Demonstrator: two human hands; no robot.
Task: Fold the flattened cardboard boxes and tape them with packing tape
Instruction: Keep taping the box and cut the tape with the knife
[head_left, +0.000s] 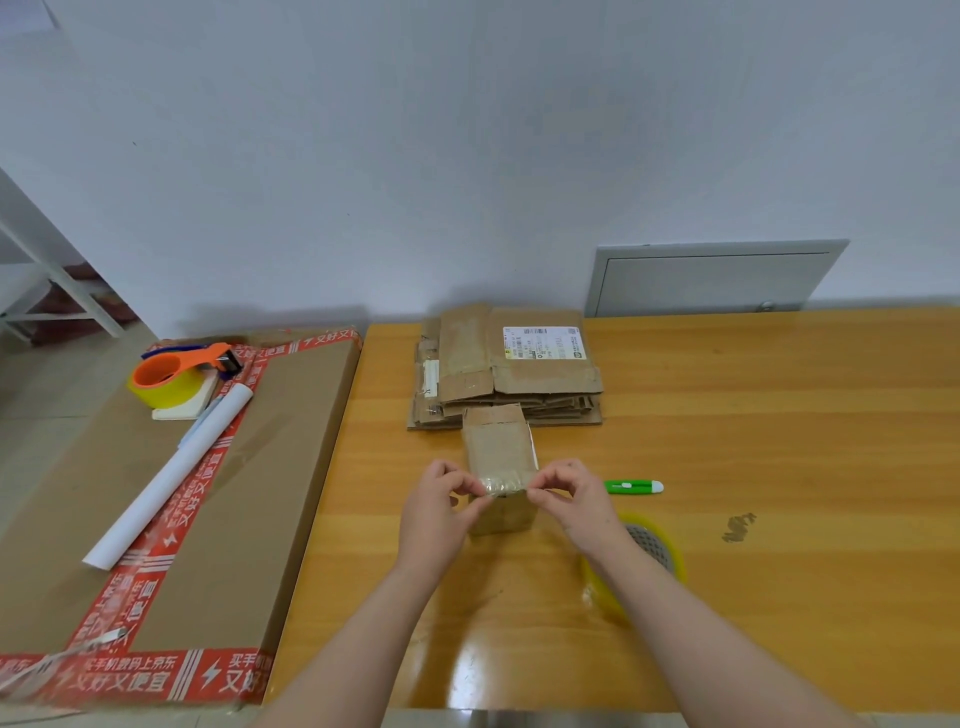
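A small folded cardboard box (500, 447) stands on the wooden table (727, 467) in front of me. My left hand (441, 506) and my right hand (569, 499) each pinch one end of a short strip of clear tape (503, 484) stretched across the box's near top edge. A stack of flattened cardboard boxes (511, 364) lies behind it, one with a white label. A roll of yellowish packing tape (649, 561) lies on the table under my right forearm.
A green utility knife (634, 487) lies right of the box. On a large flat carton (291, 467) at the left sit an orange tape dispenser (176, 379) and a white paper roll (171, 467). A dark smudge (737, 526) marks the table.
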